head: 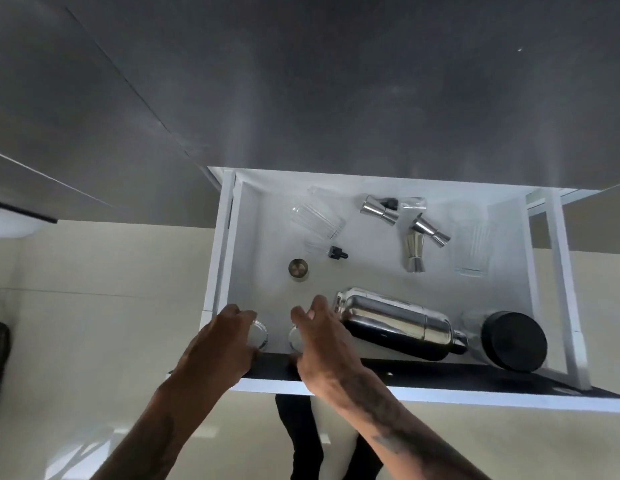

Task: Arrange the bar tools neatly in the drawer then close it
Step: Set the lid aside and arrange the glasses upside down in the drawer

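Note:
The white drawer (229, 244) stands pulled out below a grey counter. At its front left corner my left hand (225, 336) wraps a small clear glass (259, 332). My right hand (319, 336) rests on a second small glass (294, 337) beside it, fingers curled over the top. A steel cocktail shaker (398, 323) lies on its side just right of my right hand. Three steel jiggers (414, 251) lie scattered at the back, with a dropper bottle (331, 251), a ribbed glass (317, 216) and a round metal cap (298, 269).
A jar with a black lid (512, 341) lies at the front right corner. A tall ribbed glass (473, 247) lies along the right wall. The drawer's dark front panel (440, 374) runs below my wrists. Cream floor tiles (76, 306) spread to the left.

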Demonstrator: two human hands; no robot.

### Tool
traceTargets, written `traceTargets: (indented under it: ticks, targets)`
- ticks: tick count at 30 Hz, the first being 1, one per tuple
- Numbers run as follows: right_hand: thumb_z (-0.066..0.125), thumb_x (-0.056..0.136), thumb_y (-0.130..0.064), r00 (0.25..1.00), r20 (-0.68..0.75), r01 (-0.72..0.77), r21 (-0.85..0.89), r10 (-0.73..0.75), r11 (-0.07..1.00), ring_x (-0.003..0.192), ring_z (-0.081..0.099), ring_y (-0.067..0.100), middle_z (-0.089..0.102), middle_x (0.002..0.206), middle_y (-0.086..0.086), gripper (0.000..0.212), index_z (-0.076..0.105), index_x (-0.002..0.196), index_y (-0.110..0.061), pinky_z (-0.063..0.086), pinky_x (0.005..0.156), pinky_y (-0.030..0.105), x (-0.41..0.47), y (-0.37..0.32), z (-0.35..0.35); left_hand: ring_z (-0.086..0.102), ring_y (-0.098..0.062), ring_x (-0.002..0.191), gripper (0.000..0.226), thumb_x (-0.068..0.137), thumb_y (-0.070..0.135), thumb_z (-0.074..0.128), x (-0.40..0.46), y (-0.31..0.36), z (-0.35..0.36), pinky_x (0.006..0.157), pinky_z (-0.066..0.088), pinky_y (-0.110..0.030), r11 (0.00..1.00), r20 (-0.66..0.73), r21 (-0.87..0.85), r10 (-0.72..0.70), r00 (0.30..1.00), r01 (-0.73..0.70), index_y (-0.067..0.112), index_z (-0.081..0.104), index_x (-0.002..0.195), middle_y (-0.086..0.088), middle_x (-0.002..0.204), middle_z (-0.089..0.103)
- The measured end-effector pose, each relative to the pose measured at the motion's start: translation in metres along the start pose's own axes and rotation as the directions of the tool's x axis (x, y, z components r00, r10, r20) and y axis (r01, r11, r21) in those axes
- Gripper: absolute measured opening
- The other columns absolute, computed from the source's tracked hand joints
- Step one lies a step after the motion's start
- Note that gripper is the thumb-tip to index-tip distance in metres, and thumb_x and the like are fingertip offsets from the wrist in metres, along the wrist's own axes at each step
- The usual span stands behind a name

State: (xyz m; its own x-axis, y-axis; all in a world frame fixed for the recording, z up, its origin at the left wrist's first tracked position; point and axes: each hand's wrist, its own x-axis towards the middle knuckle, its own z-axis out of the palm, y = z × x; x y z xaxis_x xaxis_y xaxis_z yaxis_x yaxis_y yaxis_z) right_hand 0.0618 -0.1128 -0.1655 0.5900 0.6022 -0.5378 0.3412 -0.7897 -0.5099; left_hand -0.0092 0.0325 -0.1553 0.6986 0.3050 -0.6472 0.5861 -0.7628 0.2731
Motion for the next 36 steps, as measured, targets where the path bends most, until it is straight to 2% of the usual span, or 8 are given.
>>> traceTargets:
  ticks: [4,7,11,14,21,24,31,36]
  targets:
    - [0.076,0.077,-0.017,1.0,0.02,-0.002,0.033,0.002,0.999,0.113,0.05,0.024,0.035,0.133,0.008,0.064,0.041,0.131,-0.021,0.051,0.088,0.032,-0.002,0.006,0.0,0.068,-0.019,0.104,0.036,0.088,0.027,0.067,0.022,0.035,-0.033,0.086,0.056,-0.034,0.987,-0.22,0.028,0.158,0.963,-0.156,0.025,0.064,0.123,0.003,0.124,0.067]
    - [0.064,0.083,-0.05,0.975,-0.218,-0.017,0.094,0.038,0.995,0.098,0.059,0.018,0.044,0.123,0.001,0.049,0.048,0.123,-0.026,0.051,0.076,0.029,-0.004,0.035,-0.026,0.062,-0.023,0.113,0.035,0.09,0.024,0.06,0.065,0.076,-0.055,0.088,0.053,-0.038,0.961,-0.33,0.08,0.275,0.903,-0.263,0.021,0.06,0.125,-0.002,0.127,0.063]
    - [0.066,0.085,-0.032,0.714,-0.611,-0.264,0.217,0.342,0.94,0.094,0.061,0.028,0.051,0.118,0.015,0.042,0.053,0.119,-0.01,0.049,0.071,0.031,0.01,0.13,-0.092,0.049,-0.026,0.121,0.045,0.088,0.007,0.055,0.127,0.115,-0.059,0.094,0.046,-0.041,0.795,-0.18,0.46,0.519,0.836,-0.395,0.014,0.052,0.132,-0.007,0.135,0.051]
    - [0.067,0.084,-0.027,0.618,-0.519,-0.533,0.275,0.59,0.8,0.114,0.049,0.043,0.041,0.133,0.029,0.062,0.039,0.133,-0.002,0.048,0.087,0.044,0.03,0.189,-0.12,0.043,-0.028,0.126,0.051,0.088,0.011,0.058,0.154,0.131,-0.048,0.1,0.035,-0.041,0.546,0.036,0.727,0.575,0.817,-0.417,0.013,0.042,0.137,-0.009,0.14,0.044]
    - [0.069,0.085,-0.025,0.654,-0.379,-0.534,0.381,0.654,0.755,0.096,0.057,0.046,0.053,0.121,0.033,0.067,0.025,0.131,-0.007,0.043,0.066,0.032,0.043,0.232,-0.115,0.041,-0.03,0.128,0.047,0.09,0.011,0.054,0.175,0.133,-0.03,0.108,0.028,-0.046,0.483,0.056,0.823,0.455,0.889,-0.299,0.014,0.044,0.136,-0.009,0.136,0.049]
    - [0.065,0.086,-0.025,0.659,-0.395,-0.501,0.406,0.64,0.765,0.086,0.053,0.038,0.056,0.117,0.031,0.064,0.026,0.132,-0.006,0.038,0.059,0.027,0.042,0.231,-0.114,0.046,-0.029,0.122,0.05,0.086,0.009,0.056,0.175,0.122,-0.033,0.098,0.035,-0.044,0.53,0.011,0.788,0.495,0.869,-0.312,0.013,0.043,0.134,-0.008,0.132,0.052]
    - [0.066,0.086,-0.034,0.612,-0.643,-0.266,0.381,0.46,0.886,0.113,0.053,0.041,0.053,0.131,0.023,0.059,0.038,0.138,-0.027,0.042,0.092,0.04,-0.014,0.174,-0.137,0.056,-0.026,0.118,0.061,0.072,0.018,0.075,0.104,0.094,-0.067,0.098,0.046,-0.037,0.837,-0.407,0.269,0.548,0.731,-0.477,0.015,0.052,0.129,-0.004,0.129,0.06]
    - [0.065,0.084,-0.045,0.865,-0.489,0.011,0.247,0.115,0.969,0.095,0.054,0.019,0.05,0.117,0.004,0.058,0.048,0.137,-0.033,0.039,0.075,0.014,-0.056,0.101,-0.127,0.053,-0.013,0.11,0.064,0.068,0.029,0.084,0.013,0.049,-0.074,0.09,0.044,-0.016,0.923,-0.703,-0.089,0.209,0.679,-0.375,0.021,0.057,0.126,0.001,0.125,0.057]
